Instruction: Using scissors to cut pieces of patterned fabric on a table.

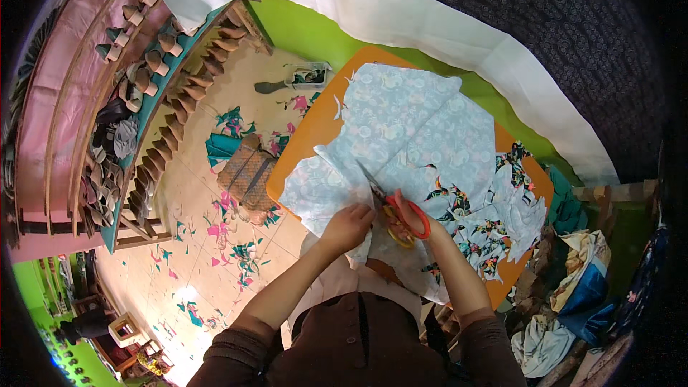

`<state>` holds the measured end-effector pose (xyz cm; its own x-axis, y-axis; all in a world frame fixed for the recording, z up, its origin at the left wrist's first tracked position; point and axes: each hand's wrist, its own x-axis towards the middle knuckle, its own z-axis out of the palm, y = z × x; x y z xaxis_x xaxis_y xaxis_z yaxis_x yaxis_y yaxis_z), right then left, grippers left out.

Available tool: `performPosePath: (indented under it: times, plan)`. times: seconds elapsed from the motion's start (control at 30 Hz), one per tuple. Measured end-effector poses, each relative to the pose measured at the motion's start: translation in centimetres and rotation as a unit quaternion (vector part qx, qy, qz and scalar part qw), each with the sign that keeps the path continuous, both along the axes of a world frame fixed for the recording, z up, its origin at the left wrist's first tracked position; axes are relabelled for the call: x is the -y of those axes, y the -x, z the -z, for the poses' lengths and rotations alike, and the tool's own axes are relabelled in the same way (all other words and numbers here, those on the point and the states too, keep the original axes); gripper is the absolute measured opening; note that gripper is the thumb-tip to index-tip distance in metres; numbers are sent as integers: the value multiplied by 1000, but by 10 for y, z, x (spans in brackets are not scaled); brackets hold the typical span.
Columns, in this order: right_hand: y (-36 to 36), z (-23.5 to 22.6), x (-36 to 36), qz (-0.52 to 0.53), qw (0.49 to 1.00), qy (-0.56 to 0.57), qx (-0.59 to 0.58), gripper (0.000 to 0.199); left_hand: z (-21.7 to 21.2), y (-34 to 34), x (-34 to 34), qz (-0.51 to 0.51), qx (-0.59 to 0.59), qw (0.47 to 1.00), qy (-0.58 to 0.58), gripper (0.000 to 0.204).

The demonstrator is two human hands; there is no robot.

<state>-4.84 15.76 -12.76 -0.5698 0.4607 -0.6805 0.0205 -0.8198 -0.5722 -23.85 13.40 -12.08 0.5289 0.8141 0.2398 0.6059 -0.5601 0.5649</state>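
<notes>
Pale blue flower-patterned fabric (398, 111) is spread over an orange table (307, 145), its near part hanging over the front edge. My right hand (408, 213) is closed round the scissors (423, 225), which have one red and one yellow handle loop. Their blades point up and to the left, lying at the fabric beside a split running toward me. Just left of the blades, my left hand (350, 226) grips the fabric with its fingers pressed together. Dark floral scraps (491, 242) with pale undersides lie heaped right of my right hand.
Wooden shoe lasts (172, 132) and shoes line a curved rack at left. A brown patterned bundle (247, 172) and green and pink offcuts (246, 256) lie on the tiled floor. A clear bin (309, 75) stands behind the table. Cloth (542, 344) is piled at right.
</notes>
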Motion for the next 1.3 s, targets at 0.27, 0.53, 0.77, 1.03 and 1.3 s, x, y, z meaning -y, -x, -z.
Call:
performPosePath:
  times: [0.27, 0.53, 0.77, 1.03, 1.3]
  plan:
    - [3, -10, -8, 6, 999, 44, 26, 63, 0, 4, 6, 22, -33, 999, 21, 19]
    - [-1, -11, -4, 7, 1000, 25, 17, 66, -1, -3, 11, -104, -32, 993, 51, 18]
    - [1, -32, -10, -53, 996, -51, 48, 63, 7, -11, -29, -261, 19, 965, 7, 30]
    - [1, -31, -13, -64, 996, -55, 33, 58, 29, -3, -37, -254, -26, 967, -9, 7]
    - [9, -26, -35, -113, 992, -15, 45, 60, 31, -4, -34, -248, -30, 968, -3, 7]
